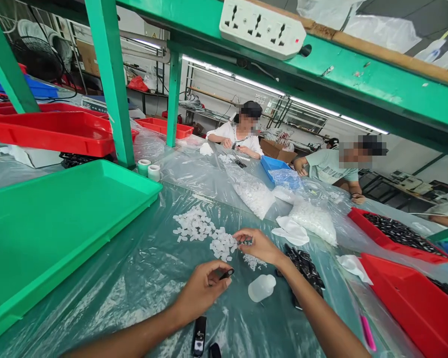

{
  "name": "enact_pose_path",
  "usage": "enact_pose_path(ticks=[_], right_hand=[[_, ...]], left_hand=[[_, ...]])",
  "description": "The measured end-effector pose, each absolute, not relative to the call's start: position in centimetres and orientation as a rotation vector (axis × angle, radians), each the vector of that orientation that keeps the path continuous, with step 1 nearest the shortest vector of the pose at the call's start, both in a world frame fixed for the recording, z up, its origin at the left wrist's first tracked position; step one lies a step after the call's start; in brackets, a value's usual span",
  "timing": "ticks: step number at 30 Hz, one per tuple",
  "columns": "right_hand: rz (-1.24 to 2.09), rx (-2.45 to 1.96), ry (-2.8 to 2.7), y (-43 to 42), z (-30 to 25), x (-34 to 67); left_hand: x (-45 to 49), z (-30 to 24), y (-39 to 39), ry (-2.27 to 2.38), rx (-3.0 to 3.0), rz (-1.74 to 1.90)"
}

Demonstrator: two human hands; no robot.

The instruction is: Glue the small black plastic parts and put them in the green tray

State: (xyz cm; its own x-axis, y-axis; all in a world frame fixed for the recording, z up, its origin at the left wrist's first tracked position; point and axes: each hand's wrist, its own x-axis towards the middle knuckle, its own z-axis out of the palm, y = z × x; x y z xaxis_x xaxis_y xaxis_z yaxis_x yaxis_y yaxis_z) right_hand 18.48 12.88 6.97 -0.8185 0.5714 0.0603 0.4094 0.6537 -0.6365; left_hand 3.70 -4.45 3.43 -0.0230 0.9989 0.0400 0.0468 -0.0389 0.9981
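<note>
My left hand point(200, 288) is closed in a pinch on a small black plastic part point(227, 273), held just above the plastic-covered bench. My right hand point(257, 244) reaches into a scatter of small white plastic pieces point(209, 233), fingers pinched over them; what it holds is too small to name. A small white plastic bottle point(261, 288) lies on its side between my two forearms. A heap of black parts point(305, 266) sits just right of my right wrist. Another black part point(199, 336) lies under my left wrist.
A large green tray point(52, 223) fills the left. Red bins point(414, 298) stand right, and more point(56, 132) at back left. Clear bags of white pieces point(254, 194) lie mid-bench. Two people work across the bench. A pink pen point(368, 333) lies by my right forearm. A power strip point(261, 27) hangs overhead.
</note>
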Motion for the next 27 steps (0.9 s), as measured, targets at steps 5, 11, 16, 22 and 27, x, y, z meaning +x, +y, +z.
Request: enact_pose_path(ticks=[5,11,16,22,27], right_hand=[[0.892,-0.809,-2.604,13.2,6.4,17.6],[0.826,-0.898,-2.564,13.6,5.4,16.7],[0.767,-0.921,-2.545,13.1,5.7,16.6],[0.820,-0.893,-2.468,12.9,6.1,16.9],[0.995,-0.848,-2.349,12.6,6.6,17.4]], left_hand=[[3.7,3.9,-4.5,1.223,1.267,1.249],[3.9,4.0,-4.7,1.201,1.280,1.253],[4.1,4.2,-4.8,1.156,1.307,1.255],[4.2,4.8,-5.1,1.074,1.354,1.295],[4.2,5.0,-5.2,1.091,1.377,1.265]])
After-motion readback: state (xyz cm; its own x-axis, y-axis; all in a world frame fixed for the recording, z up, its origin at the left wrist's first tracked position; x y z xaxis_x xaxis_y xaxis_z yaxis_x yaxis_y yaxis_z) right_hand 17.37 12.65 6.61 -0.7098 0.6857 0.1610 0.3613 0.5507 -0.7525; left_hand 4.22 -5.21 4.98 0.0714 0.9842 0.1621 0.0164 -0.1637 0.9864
